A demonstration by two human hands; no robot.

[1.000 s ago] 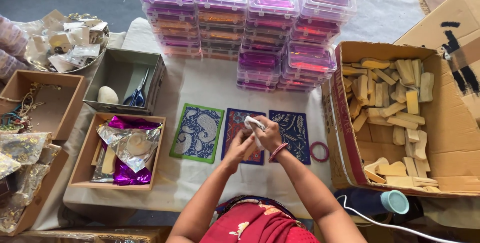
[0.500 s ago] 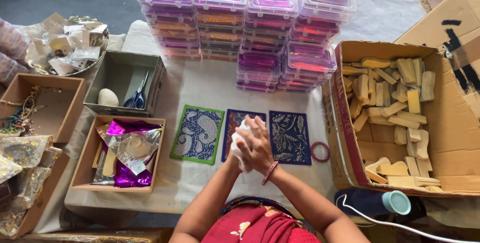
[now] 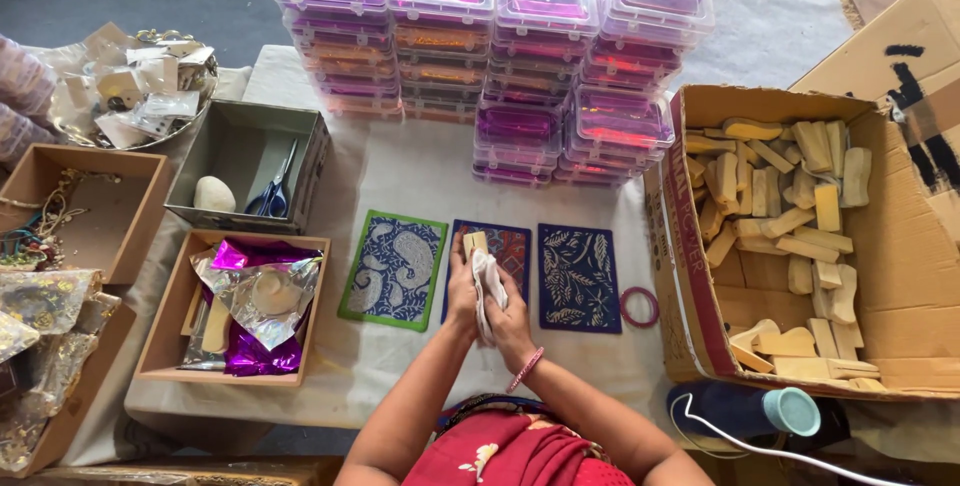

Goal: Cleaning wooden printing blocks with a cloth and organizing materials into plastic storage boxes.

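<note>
My left hand (image 3: 462,291) and my right hand (image 3: 510,314) are pressed together over the cloth-covered table (image 3: 420,171). Between them they hold a small pale wooden piece (image 3: 474,243) and a white cloth (image 3: 489,281) wrapped against it. The hands hover above the middle one of three patterned cards: a green-edged paisley card (image 3: 393,270) to the left, a dark blue and red card (image 3: 512,244) under the hands, and a dark blue leaf card (image 3: 577,278) to the right. A pink bangle is on my right wrist.
Stacks of clear boxes with pink contents (image 3: 500,56) line the back. A big carton of wooden pieces (image 3: 790,216) stands right, a pink ring (image 3: 639,306) beside it. Left are a grey box with scissors (image 3: 275,191), a foil-filled box (image 3: 250,296), a bowl of packets (image 3: 135,81).
The hands have drawn together and shifted slightly left over the middle card. The wooden piece now stands upright between them with the white cloth around it.
</note>
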